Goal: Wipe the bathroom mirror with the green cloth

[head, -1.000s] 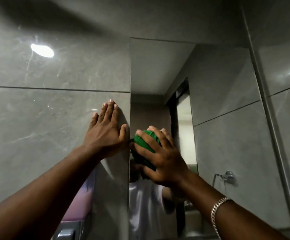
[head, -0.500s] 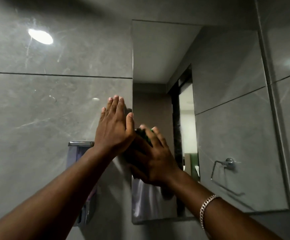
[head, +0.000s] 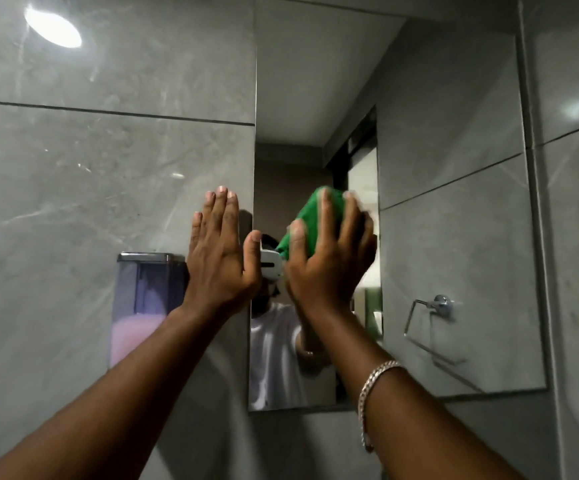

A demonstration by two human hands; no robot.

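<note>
Grey marbled wall tiles filled most of the frame, with a bright oval light glare in the upper left. The bathroom mirror took up the centre and right of the frame, its left edge running down the middle of the picture; it reflected the ceiling, a doorway, more tiles and a person in a white shirt. Two bare forearms rose from the bottom corners toward the middle.

At centre left a wall-mounted soap dispenser held pink liquid in its lower part, and the left wrist overlapped its right side. The left hand lay flat and spread on the tile just beside the mirror's left edge, fingers straight and together, thumb pointing toward the glass, grasping nothing.

The right hand was at the centre of the frame, pressed against the mirror, its fingers curled over the bunched green cloth, which showed between and above the fingers and was slightly blurred. In the right half of the mirror a chrome towel ring appeared as a reflection. A silver chain bracelet circled the right wrist at lower centre right.
</note>
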